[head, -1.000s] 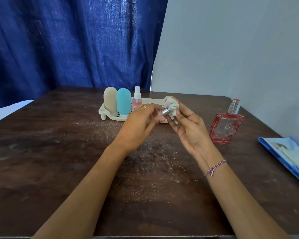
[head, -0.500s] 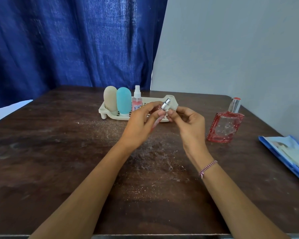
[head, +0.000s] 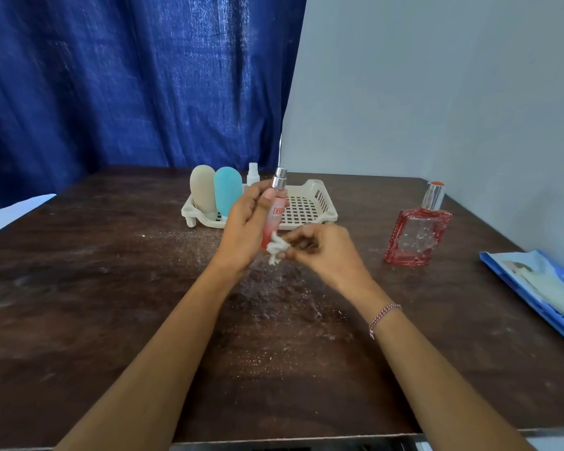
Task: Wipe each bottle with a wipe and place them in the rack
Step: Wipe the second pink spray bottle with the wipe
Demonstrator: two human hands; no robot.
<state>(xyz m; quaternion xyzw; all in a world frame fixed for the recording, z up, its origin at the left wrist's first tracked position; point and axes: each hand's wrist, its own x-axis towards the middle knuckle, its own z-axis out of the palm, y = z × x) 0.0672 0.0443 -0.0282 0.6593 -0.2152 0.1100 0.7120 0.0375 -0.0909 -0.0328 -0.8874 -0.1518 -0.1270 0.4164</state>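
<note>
My left hand (head: 243,229) holds a slim pink spray bottle (head: 276,208) upright by its body, silver nozzle on top. My right hand (head: 319,252) pinches a crumpled white wipe (head: 275,249) against the bottle's lower end. Behind them stands the cream slotted rack (head: 310,208). At its left end stand a beige bottle (head: 202,187), a teal bottle (head: 227,188) and a small white-capped spray bottle (head: 252,173), partly hidden by my left hand. A square red glass perfume bottle (head: 419,234) stands on the table to the right, apart from both hands.
A blue pack of wipes (head: 541,288) lies at the table's right edge. The dark wooden table (head: 111,288) carries pale dust near its middle. A blue curtain hangs behind, and a grey wall panel stands along the right.
The slim bottle has turned from lying sideways between my hands to standing upright in my left hand. My right hand with the wipe has slid down from the nozzle to the bottle's base.
</note>
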